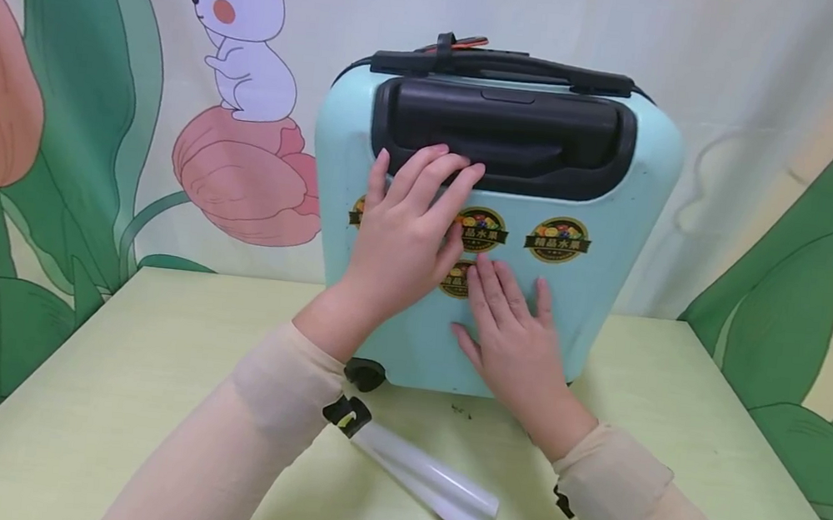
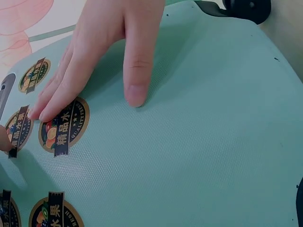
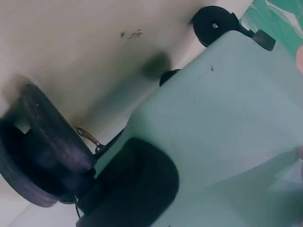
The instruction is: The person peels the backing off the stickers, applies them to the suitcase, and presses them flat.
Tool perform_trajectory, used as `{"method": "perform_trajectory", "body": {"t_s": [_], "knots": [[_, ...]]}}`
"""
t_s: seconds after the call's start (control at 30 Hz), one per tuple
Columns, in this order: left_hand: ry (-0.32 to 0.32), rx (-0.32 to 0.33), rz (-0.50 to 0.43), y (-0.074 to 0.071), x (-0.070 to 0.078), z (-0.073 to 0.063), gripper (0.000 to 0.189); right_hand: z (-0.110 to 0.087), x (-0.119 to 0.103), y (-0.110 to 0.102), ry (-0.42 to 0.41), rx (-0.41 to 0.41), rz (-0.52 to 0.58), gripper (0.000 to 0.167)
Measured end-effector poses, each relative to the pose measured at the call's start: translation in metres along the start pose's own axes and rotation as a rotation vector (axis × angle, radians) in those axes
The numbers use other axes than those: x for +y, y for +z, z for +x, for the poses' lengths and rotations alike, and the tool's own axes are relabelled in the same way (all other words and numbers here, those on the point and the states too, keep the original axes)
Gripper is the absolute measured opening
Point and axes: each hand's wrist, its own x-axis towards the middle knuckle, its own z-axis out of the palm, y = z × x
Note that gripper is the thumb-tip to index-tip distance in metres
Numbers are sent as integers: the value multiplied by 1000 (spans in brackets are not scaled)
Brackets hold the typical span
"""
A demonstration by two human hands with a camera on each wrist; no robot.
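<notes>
A light-blue suitcase [image 1: 408,347] stands upright on the table, several round fruit stickers on its face. My left hand [image 1: 407,238] lies over the upper left of that face, fingers extended toward the black handle recess [image 1: 503,139]. Its thumb is at the top-row middle sticker [image 1: 484,231]. The right hand [image 1: 517,341] rests flat lower down, fingertips on a second-row sticker [image 1: 455,280]; the left wrist view shows its fingers over this sticker [image 2: 71,127]. Beside it is another second-row sticker [image 2: 57,213], hidden behind my left hand in the head view.
A curled white sheet [image 1: 433,479] with a dark end lies on the table [image 1: 187,372] in front of the suitcase. Black wheels [image 3: 47,146] stick out from the suitcase's bottom. Behind hangs a printed cloth [image 1: 757,159] with a rabbit and flowers.
</notes>
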Motion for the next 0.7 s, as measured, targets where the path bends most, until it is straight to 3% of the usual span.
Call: {"method": "perform_trajectory", "body": {"t_s": [0.1, 0.23, 0.33, 0.57, 0.7], "knots": [[0, 5, 2, 1, 1, 0, 43, -1, -2, 2, -27, 11, -26, 60], [-4, 27, 5, 3, 2, -1, 42, 2, -10, 2, -116, -94, -38, 59], [1, 33, 0, 4, 2, 0, 42, 1, -9, 0, -123, -154, -29, 58], [11, 14, -4, 3, 1, 0, 43, -8, 1, 5, -20, 16, -11, 62], [3, 20, -3, 2, 0, -1, 43, -10, -5, 11, -62, 8, -46, 63]]}}
